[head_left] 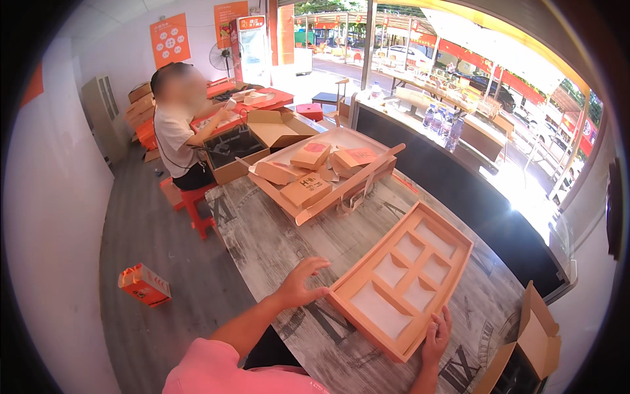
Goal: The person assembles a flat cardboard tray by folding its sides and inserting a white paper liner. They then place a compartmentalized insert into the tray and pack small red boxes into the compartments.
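Note:
A shallow orange-brown cardboard box [352, 320] lies on the table in front of me, its insert divided into several openings with white bottoms. My left hand [301, 286] is at the box's near left corner, its thumb touching the rim and its fingers spread apart. Along the right side of the box, my right hand [437, 332] rests with fingers slightly bent and apart against the outer wall. Neither hand is wrapped round the box. Farther back, a large open carton lid [328, 205] holds several small folded boxes [307, 190].
The wood-patterned table [262, 240] bears large printed numerals. An open brown carton [528, 341] stands at its right corner. To the left, a person [177, 125] sits on a red stool [195, 209] beside a dark-filled carton [226, 154]. An orange carton [144, 285] stands on the floor.

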Demonstrator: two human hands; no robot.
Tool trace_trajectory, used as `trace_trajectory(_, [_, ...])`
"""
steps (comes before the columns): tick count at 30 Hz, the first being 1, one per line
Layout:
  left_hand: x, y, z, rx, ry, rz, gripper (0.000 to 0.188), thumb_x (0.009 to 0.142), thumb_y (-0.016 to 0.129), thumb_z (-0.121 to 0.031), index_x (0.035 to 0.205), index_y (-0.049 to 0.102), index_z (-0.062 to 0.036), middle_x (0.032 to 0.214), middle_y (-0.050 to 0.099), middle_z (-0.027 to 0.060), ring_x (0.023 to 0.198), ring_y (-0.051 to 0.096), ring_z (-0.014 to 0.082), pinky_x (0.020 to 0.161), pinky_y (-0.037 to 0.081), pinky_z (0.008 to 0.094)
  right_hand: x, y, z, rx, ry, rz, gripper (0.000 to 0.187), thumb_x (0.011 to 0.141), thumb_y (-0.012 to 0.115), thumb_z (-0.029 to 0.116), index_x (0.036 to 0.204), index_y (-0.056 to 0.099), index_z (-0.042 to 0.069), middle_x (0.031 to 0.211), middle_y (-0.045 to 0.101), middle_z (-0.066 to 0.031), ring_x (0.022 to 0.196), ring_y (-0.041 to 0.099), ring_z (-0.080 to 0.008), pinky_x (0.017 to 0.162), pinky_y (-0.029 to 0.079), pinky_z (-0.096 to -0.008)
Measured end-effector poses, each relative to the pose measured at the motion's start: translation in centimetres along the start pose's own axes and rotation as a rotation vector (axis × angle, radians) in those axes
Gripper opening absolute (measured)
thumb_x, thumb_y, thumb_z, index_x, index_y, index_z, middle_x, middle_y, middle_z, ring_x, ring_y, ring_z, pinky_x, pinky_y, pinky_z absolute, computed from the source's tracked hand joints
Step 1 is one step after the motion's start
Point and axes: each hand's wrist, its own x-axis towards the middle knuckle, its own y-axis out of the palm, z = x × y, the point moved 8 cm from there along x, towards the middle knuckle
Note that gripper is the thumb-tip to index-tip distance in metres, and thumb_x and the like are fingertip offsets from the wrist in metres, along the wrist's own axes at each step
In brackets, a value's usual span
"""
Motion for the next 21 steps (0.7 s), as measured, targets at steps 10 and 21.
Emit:
trace_trajectory(10, [-0.1,3.9,3.1,0.083,-0.136,0.082,0.050,0.098,0.072,-0.041,0.133,0.070,-0.0050,0.123,0.073,0.0144,0.112,0.071,0.0292,0.097,0.056,0.0371,-0.1,-0.3,-0.3,-0.018,-0.027,-0.009,0.023,0.102,0.060,0.010,0.118,0.073,-0.001,0.161,0.050,-0.0221,0.150,0.047,-0.0371,0.122,0.038,-0.0471])
trace_trajectory(21, [-0.3,3.8,2.9,0.099,-0.136,0.077,0.048,0.097,0.073,-0.038,0.133,0.070,-0.0054,0.119,0.074,0.0151,0.107,0.073,0.0296,0.092,0.057,0.0370,-0.1,-0.1,0.4,-0.003,-0.036,-0.006,0.023,0.103,0.060,0.010,0.119,0.073,-0.002,0.160,0.051,-0.0212,0.149,0.047,-0.0357,0.122,0.037,-0.0461])
